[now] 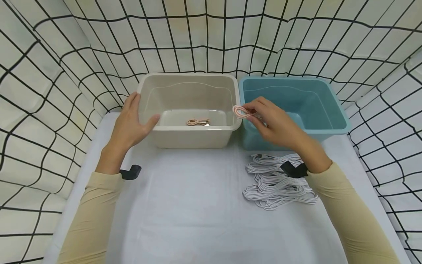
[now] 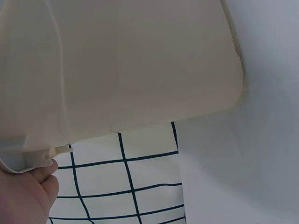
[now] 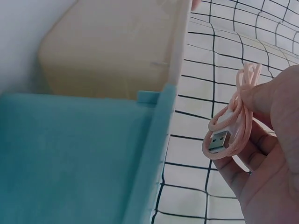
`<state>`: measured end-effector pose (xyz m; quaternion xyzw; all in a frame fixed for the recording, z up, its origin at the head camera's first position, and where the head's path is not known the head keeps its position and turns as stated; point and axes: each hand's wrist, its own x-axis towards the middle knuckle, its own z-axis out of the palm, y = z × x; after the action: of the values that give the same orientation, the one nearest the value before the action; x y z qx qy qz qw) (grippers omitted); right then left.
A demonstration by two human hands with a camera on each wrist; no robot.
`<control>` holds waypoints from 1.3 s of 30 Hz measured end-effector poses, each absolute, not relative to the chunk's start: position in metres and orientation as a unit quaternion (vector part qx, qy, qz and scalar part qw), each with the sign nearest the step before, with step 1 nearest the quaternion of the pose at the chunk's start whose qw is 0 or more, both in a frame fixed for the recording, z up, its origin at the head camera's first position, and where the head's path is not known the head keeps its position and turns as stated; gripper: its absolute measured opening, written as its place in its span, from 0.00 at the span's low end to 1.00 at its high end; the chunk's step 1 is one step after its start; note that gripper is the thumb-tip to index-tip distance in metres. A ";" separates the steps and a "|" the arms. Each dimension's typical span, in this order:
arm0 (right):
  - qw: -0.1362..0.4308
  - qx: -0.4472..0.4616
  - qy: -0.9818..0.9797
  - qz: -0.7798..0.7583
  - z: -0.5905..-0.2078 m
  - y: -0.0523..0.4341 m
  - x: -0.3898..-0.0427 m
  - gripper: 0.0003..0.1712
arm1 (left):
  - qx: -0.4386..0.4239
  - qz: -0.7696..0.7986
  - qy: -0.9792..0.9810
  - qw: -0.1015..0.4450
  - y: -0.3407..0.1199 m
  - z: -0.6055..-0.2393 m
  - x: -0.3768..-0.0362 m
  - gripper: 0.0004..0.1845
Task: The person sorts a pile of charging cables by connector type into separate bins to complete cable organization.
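Observation:
My right hand [image 1: 273,121] pinches a coiled pink USB cable [image 1: 241,112] above the place where the two bins meet. Its metal USB plug [image 3: 218,140] shows among the loops in the right wrist view. With my left hand [image 1: 131,123] I hold the left rim of the beige bin [image 1: 191,138], thumb over the rim; fingers curl beneath the edge in the left wrist view. Another coiled cable [image 1: 197,122], pinkish-tan, lies on the floor of that bin. Beside it on the right stands the teal bin [image 1: 329,131], under my right hand.
Several bundled white cables [image 1: 277,187] lie heaped in front of the teal bin, below my right wrist. A white cloth [image 1: 188,216] covers the table. Black grid netting [image 1: 211,47] over pale walls encloses the back and both sides.

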<state>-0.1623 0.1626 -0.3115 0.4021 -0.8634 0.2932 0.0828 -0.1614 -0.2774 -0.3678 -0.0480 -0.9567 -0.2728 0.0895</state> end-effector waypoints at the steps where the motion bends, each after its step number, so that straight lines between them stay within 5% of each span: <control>1: 0.078 0.402 -0.865 0.290 -0.309 0.159 -0.166 0.16 | -0.048 -0.272 -0.957 0.090 -0.277 -0.368 -0.162 0.52; 30: 0.003 0.428 -0.873 0.233 -0.279 0.058 -0.228 0.20 | -0.051 -0.282 -0.954 0.094 -0.276 -0.365 -0.159 0.51; 39: 0.000 0.398 -0.885 0.242 -0.287 0.065 -0.219 0.26 | -0.049 -0.279 -0.955 0.091 -0.277 -0.366 -0.161 0.52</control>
<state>-0.2190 0.0646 -0.2872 0.3978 -0.8849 0.2422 0.0005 -0.1605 -0.2767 -0.3658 -0.0493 -0.9547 -0.2792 0.0908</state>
